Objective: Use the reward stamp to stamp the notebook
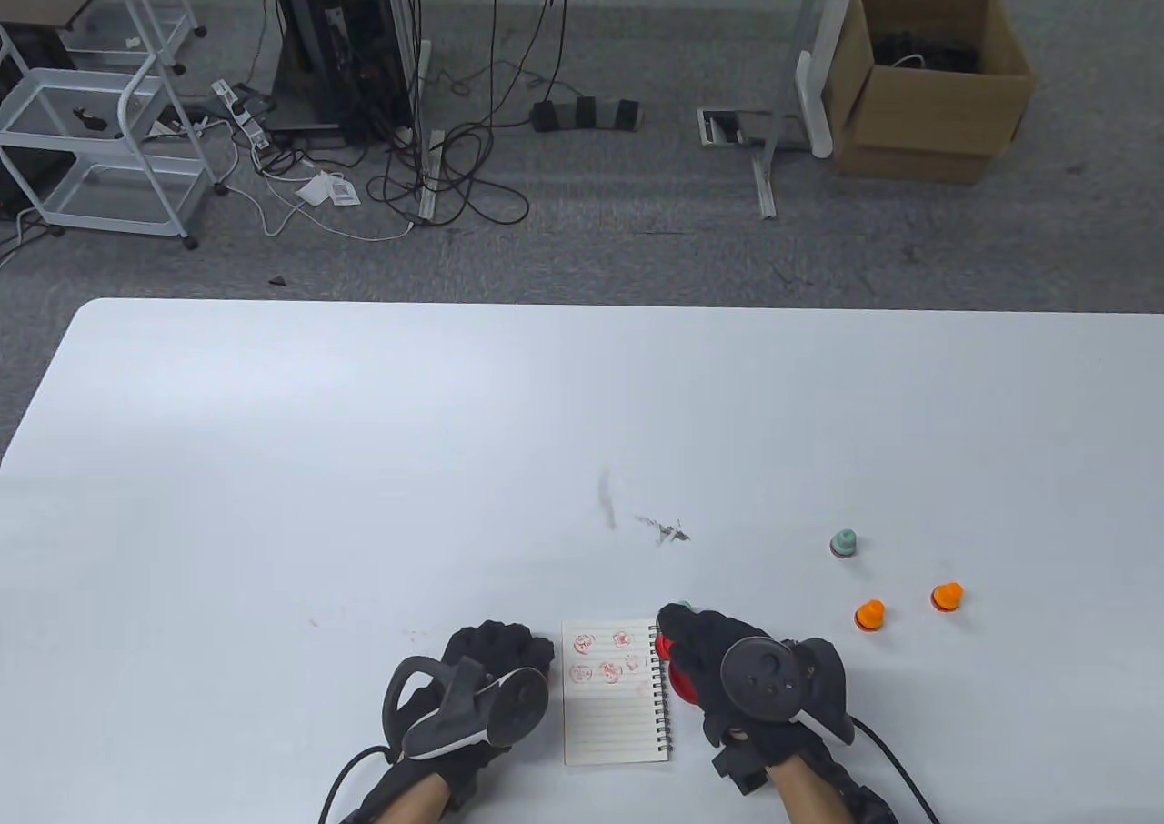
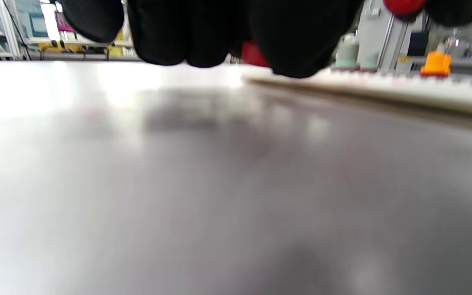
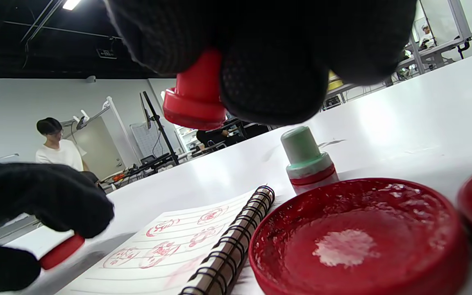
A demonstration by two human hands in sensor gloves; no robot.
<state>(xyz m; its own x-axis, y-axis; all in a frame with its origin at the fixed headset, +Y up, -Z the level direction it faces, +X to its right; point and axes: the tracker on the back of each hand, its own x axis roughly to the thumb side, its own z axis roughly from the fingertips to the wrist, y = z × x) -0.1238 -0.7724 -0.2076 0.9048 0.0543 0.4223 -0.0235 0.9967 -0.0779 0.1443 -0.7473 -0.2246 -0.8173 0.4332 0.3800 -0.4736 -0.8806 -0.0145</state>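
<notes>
Right now the right hand (image 1: 727, 669) is holding a red stamp (image 3: 197, 100) with its fingers curled round the handle. The stamp hangs in the air, above the red ink pad (image 3: 357, 237) and not touching it. The ink pad sits on the table (image 1: 364, 460) just beside the spiral edge of the notebook (image 1: 617, 692), near the table's front edge.

The notebook lies flat and open. It already has several red stamp marks (image 3: 166, 239) on the top part of the page. The lower lines look bare.

The left hand (image 1: 477, 678) rests by the notebook's left edge. Its fingers are curled, and in the right wrist view a small red thing (image 3: 62, 252) shows under them. I cannot tell for sure what it is, or how tightly the hand holds it.

A green stamp (image 3: 306, 162) stands upright just behind the ink pad. Another green stamp (image 1: 844, 543) and two orange stamps (image 1: 869, 615) stand well apart, toward the right side of the table.

To do this step well, I think the hand should carry the stamp over a bare spot on the page. Keep the stamp straight up, not tipped. Press down once, flat and firm, then lift straight up so the picture does not smear. The left hand should keep the notebook from sliding.
</notes>
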